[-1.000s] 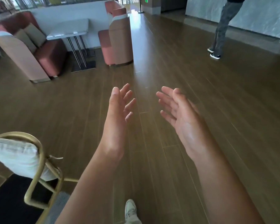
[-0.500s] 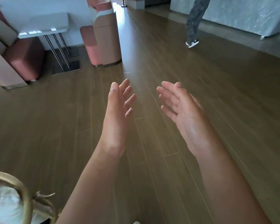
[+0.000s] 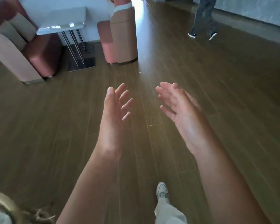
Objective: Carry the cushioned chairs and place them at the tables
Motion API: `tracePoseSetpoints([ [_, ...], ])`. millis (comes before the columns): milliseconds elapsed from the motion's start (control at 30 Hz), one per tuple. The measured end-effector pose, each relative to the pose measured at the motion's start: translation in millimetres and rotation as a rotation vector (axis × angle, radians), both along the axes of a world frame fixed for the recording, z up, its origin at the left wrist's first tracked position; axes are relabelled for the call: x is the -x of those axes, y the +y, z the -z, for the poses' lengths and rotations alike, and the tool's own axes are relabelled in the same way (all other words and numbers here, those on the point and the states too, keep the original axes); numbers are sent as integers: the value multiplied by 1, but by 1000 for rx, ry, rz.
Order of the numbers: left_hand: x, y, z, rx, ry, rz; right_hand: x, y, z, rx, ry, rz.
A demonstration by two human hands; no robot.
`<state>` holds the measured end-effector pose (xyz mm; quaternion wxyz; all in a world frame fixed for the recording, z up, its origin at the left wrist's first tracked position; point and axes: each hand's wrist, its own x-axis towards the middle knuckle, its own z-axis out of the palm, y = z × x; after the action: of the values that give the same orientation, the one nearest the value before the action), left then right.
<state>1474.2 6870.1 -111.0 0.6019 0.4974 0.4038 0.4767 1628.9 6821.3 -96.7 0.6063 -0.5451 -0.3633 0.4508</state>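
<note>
Both my hands are stretched out in front of me over the wooden floor, palms facing each other. My left hand (image 3: 116, 110) holds nothing and its fingers are straight and spread. My right hand (image 3: 179, 109) is likewise empty with relaxed fingers. At the bottom left corner only the curved gold frame of a cushioned chair (image 3: 6, 206) and a bit of its white cushion show, behind and left of my left arm. A white-topped table (image 3: 61, 21) on thin metal legs stands at the far left between two booth seats.
A pink and tan booth sofa (image 3: 23, 50) sits left of the table, another booth seat (image 3: 120, 41) on its right. A person's legs (image 3: 202, 18) walk at the far right. My own shoe (image 3: 162, 190) steps on the brown plank floor (image 3: 217, 94).
The view has shifted as I walk: the booth and table have come nearer, the chair has slid down into the bottom left corner, and my foot has stepped forward. Both hands stay empty.
</note>
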Motion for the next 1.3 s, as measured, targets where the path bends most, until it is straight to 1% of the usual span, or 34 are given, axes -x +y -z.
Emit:
tracePoseSetpoints([
  [133, -20, 50, -16, -9, 1, -118, -19, 69, -12, -34, 33, -95],
  [267, -23, 94, -23, -50, -1, -268, -25, 131, -18, -65, 52, -203],
  [367, -12, 118, -27, -58, 31, -356, -21, 172, -20, -60, 58, -264],
  [567, 21, 168, -32, -62, -12, -521, 7, 241, -17, -88, 63, -405],
  [800, 72, 242, -26, -70, -46, -602, 71, 331, -12, -80, 77, -524],
  [1000, 123, 334, -27, -69, -95, -607, 126, 413, -30, -119, -12, -538],
  [1100, 150, 375, -33, -92, -85, -598, 155, 457, -38, -136, -18, -527],
  [1300, 201, 432, -38, -102, -72, -630, 210, 516, -36, -134, -49, -589],
])
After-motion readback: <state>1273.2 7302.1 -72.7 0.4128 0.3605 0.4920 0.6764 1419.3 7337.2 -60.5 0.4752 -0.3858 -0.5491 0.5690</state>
